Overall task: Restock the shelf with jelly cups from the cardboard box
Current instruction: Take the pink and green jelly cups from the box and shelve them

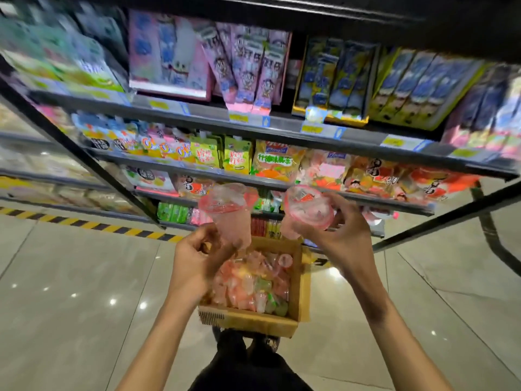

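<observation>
Gripped above box (299, 289) in curled fingers (342, 206): left cup (229, 214) by left hand (194, 261), right cup (308, 210) by right hand (342, 238); advise carrying level, seating upright on shelf (239, 180) before releasing.

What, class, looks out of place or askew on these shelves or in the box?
The purple pouches on the upper shelf lean sideways and overhang its edge, unlike the upright packs beside them. Jelly cups lie jumbled in the cardboard box. Nothing looks spilled or damaged.

both arms forward, left hand (194, 258) and right hand (342, 235) raised, fingers (337, 203) curled
</observation>
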